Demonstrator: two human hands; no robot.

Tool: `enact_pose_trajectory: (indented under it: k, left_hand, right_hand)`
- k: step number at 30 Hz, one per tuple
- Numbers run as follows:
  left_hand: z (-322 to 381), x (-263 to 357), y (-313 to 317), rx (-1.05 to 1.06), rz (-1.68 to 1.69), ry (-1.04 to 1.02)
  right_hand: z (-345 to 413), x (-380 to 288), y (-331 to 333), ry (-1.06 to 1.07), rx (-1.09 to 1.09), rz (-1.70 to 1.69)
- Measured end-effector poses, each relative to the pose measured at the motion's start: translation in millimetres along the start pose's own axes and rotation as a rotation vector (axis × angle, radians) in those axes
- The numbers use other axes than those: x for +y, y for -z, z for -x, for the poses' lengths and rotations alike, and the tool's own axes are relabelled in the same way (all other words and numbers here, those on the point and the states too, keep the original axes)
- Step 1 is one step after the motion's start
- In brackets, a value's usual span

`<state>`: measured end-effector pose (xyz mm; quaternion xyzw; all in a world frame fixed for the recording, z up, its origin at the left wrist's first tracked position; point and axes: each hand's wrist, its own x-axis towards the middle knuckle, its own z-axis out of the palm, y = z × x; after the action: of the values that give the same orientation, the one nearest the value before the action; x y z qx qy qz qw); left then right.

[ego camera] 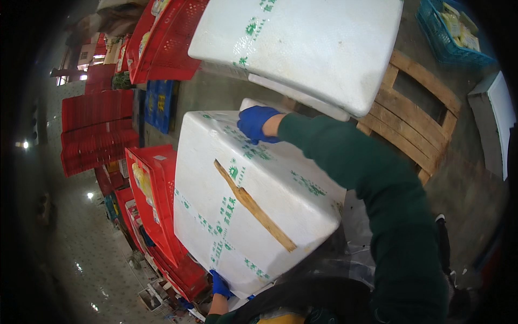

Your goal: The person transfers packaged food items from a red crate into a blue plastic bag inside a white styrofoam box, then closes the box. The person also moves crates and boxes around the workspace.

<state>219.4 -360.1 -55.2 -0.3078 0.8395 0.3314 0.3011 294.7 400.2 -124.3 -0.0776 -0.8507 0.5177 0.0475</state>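
Note:
A large white foam box (214, 190) with green printing and strips of clear tape stands tilted in front of me. A long strip of brown tape or similar material (259, 206) lies across its face. My right hand (259, 124), in a blue glove and green sleeve, is on the box's upper side, its fingers bent and partly hidden. Down at the lower left corner, my left hand (220, 285), also blue-gloved, grips the box's edge; part of that hand is hidden. Above my right hand sits another white foam box (299, 44) with green printing.
Wooden pallet (408, 121) at the right, blue crate (441, 40) of bagged goods at the upper right, white foam piece (491, 125) on the floor beyond. Red crates (156, 202) with packed goods border the box at left; stacked red crates (97, 129) stand farther off, near a blue crate (158, 105).

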Motion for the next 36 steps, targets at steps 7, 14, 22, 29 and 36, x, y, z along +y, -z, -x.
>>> enact_pose_trajectory:
  k: [7, 14, 22, 29, 36]
  left_hand:
    - [29, 24, -29, -0.024, 0.008, 0.087]
    - [79, 51, -64, -0.273, 0.247, 0.146]
    - [65, -34, -64, -0.176, 0.316, -0.01]
    - [127, -60, -110, -0.023, 0.222, -0.019]
    - [177, -18, -87, -0.159, 0.237, -0.069]
  right_hand:
    - [216, -4, 13, -0.206, -0.129, -0.3]
    - [379, -54, 37, -0.469, -0.302, 0.095]
    - [307, -73, -16, -0.304, 0.366, -0.606]
    - [304, -86, -35, -0.627, 0.453, -0.861]
    - [323, -125, 15, -0.438, 0.576, -0.617]
